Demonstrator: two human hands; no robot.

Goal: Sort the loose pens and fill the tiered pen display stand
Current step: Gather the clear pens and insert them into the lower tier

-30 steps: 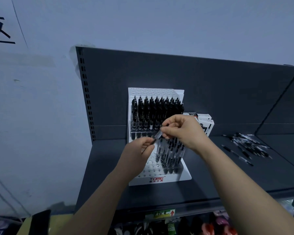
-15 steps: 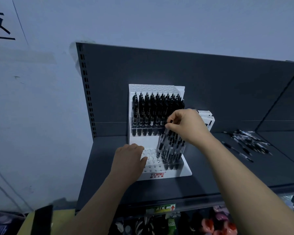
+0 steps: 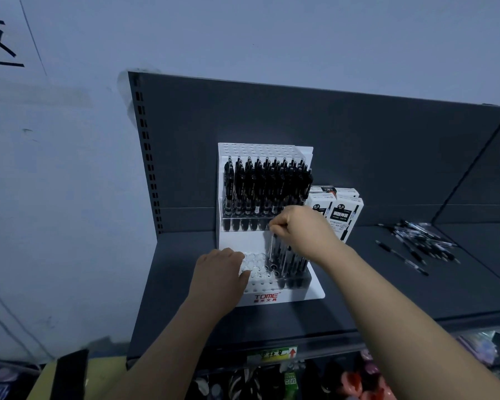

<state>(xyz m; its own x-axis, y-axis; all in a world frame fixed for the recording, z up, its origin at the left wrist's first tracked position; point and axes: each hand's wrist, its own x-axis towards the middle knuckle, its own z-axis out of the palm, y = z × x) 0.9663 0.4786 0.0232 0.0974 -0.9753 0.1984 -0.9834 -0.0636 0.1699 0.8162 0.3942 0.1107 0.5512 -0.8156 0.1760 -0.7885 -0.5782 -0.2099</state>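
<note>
My right hand (image 3: 298,230) pinches the top of a pen (image 3: 272,248) standing in the near tier of the stand (image 3: 243,241). My left hand (image 3: 221,272) rests there, grasping nothing. The far tier looks full, the near one is half empty, and loose pens (image 3: 422,245) wait at right.

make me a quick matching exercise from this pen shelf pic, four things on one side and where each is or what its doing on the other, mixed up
Things
1. left hand
2. right hand
3. loose pens
4. pen boxes

Places or states
A. pinches a pen upright over the lower tier
B. lie scattered on the shelf, far right
C. stand upright just right of the stand
D. rests on the lower tier's empty holes, holding nothing

Pairs: 1-D, 2-A, 3-B, 4-C
</note>
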